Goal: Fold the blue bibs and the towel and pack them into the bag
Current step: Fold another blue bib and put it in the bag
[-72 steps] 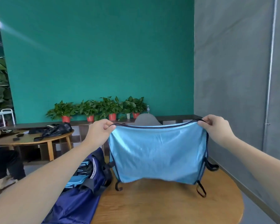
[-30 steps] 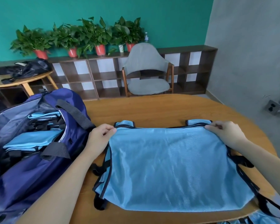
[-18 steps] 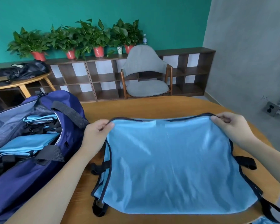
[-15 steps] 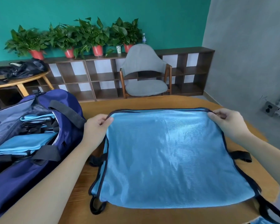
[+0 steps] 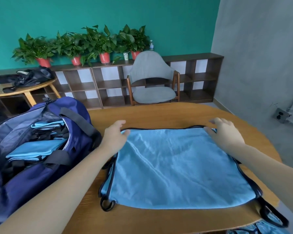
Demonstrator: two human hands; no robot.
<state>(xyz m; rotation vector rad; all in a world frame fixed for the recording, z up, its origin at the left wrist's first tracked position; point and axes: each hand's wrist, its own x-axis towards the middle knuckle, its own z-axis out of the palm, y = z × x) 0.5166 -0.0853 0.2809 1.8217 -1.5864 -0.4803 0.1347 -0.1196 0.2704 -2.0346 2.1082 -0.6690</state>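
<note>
A light blue bib (image 5: 176, 168) with black trim and black straps lies flat on the round wooden table (image 5: 159, 114). My left hand (image 5: 115, 135) rests with relaxed fingers on the bib's far left corner. My right hand (image 5: 225, 134) lies over its far right corner, fingers spread and holding nothing. The open navy duffel bag (image 5: 32, 166) stands at the left of the table with several folded blue bibs (image 5: 35, 151) inside. More blue fabric (image 5: 260, 228) hangs below the table's near right edge.
A grey chair (image 5: 150, 78) stands behind the table in front of a low dark shelf (image 5: 95, 81) topped with potted plants. A second wooden table (image 5: 20, 90) at the far left carries a black bag. A grey wall runs along the right.
The bib was held up in the air, then laid on the table and its upper edge folded over. Both hands have now let go of the corners and rest on the cloth.
</note>
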